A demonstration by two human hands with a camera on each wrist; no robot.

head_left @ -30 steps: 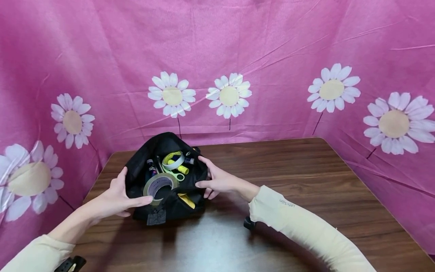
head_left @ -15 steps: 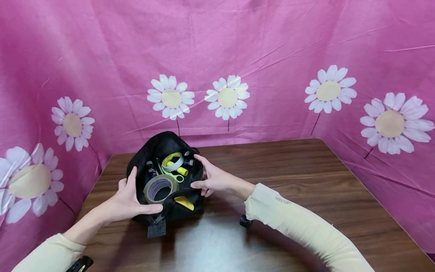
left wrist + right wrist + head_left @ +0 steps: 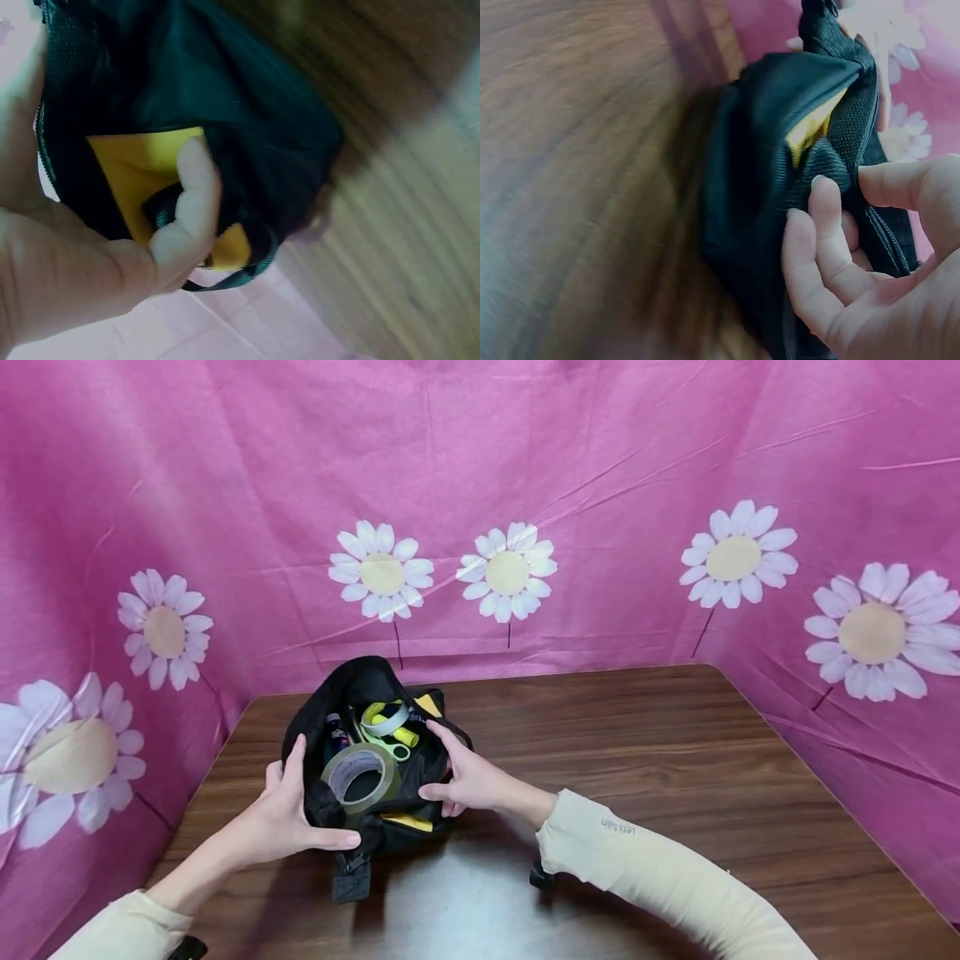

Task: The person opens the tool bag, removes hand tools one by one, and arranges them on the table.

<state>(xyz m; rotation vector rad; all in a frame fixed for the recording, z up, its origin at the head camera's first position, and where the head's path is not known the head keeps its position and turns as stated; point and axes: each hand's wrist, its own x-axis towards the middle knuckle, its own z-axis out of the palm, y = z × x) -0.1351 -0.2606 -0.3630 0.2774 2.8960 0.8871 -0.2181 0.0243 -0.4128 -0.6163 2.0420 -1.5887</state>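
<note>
A black zippered bag (image 3: 356,672) with yellow patches sits on the table, its mouth spread wide toward me. My left hand (image 3: 277,822) grips its left side, thumb along the front edge. My right hand (image 3: 476,781) pinches the right edge of the opening; in the right wrist view the fingers (image 3: 829,247) press the black fabric beside the zip. Inside lie a wide roll of packing tape (image 3: 337,772), a smaller white tape roll (image 3: 388,725), a yellow stick (image 3: 397,732), scissors with light green handles (image 3: 402,751) and a dark tube (image 3: 337,731). The bag's bottom is hidden.
The brown wooden table (image 3: 637,760) stretches to the right of the bag. A pink cloth (image 3: 600,468) with printed daisies hangs behind and at both sides. A dark strap tab (image 3: 351,877) hangs at the bag's front left corner.
The bag has turned and shifted slightly toward me, showing a yellow patch at its back right. My left hand has moved right along its side; my right hand has come slightly nearer.
</note>
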